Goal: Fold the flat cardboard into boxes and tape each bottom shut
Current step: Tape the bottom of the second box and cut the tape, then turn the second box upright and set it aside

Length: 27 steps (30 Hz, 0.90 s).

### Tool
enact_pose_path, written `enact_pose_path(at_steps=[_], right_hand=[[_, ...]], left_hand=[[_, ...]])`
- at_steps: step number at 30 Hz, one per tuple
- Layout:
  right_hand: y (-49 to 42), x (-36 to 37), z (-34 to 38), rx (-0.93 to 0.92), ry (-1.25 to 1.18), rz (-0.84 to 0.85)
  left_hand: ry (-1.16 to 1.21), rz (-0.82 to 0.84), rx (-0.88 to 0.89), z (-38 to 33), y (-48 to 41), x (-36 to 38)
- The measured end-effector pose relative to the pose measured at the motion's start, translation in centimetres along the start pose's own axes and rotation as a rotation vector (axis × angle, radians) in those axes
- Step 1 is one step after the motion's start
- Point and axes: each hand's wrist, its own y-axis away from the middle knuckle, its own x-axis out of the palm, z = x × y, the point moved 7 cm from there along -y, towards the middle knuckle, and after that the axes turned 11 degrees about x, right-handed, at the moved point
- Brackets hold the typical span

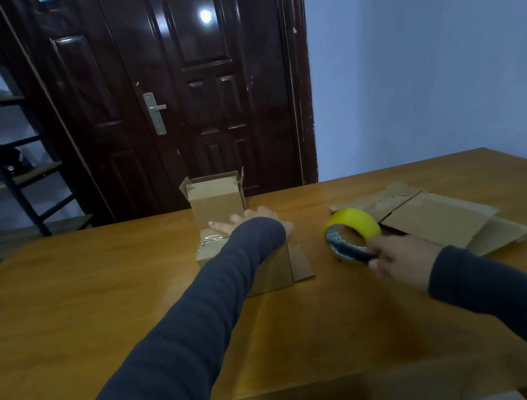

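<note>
A small cardboard box (271, 270) stands bottom-up in the middle of the wooden table (74, 293), with clear tape across its top face. My left hand (254, 221) lies flat on that face, fingers straight, pressing down. To its right, my right hand (399, 260) grips the dark handle of a tape dispenser holding a yellow tape roll (352, 229), which is lifted a little and tilted. A second folded box (216, 200) stands behind the first, its top flaps open. Flat cardboard blanks (436, 214) lie stacked at the right.
A dark wooden door (184, 89) is behind the table's far edge, a metal shelf rack (8, 175) stands at the left, and a pale wall is at the right. The table's near edge runs along the bottom of the view.
</note>
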Motion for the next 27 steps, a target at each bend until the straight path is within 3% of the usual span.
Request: enact_pose_path(at_steps=[3, 8, 10, 14, 16, 20, 23, 25, 27], right_hand=[[-0.7, 2.5, -0.9, 0.061, 0.284, 0.003], [-0.8, 3.4, -0.6, 0.049, 0.337, -0.07], [-0.9, 3.4, -0.3, 0.033, 0.357, -0.106], [-1.0, 2.5, 0.2, 0.029, 0.339, -0.102], [-0.8, 1.2, 1.3, 0.021, 0.233, -0.13], [-1.3, -1.9, 4.8, -0.062, -0.12, -0.201], [-2.9, -2.5, 7.5, -0.064, -0.45, -0.068], [-4.2, -1.7, 8.6, 0.053, -0.717, 0.086], [-4.9, -0.7, 9.3, 0.165, -0.877, 0.203]], left_hand=[[0.011, -0.045, 0.061, 0.1, 0.1, -0.1], [0.175, -0.195, 0.091, 0.5, 0.5, -0.7], [0.398, -0.259, 0.088, 0.8, 0.5, -1.4], [1.073, -0.341, 0.1, 3.0, -0.3, -4.2], [1.252, -0.386, 0.059, 5.2, -0.3, -5.9], [1.307, -0.484, -0.077, 10.4, 0.0, -7.0], [1.287, -0.514, -0.154, 13.3, 1.7, -6.5], [1.257, -0.43, -0.224, 14.5, 2.6, -4.4], [1.292, -0.244, -0.319, 15.1, 3.8, -1.4]])
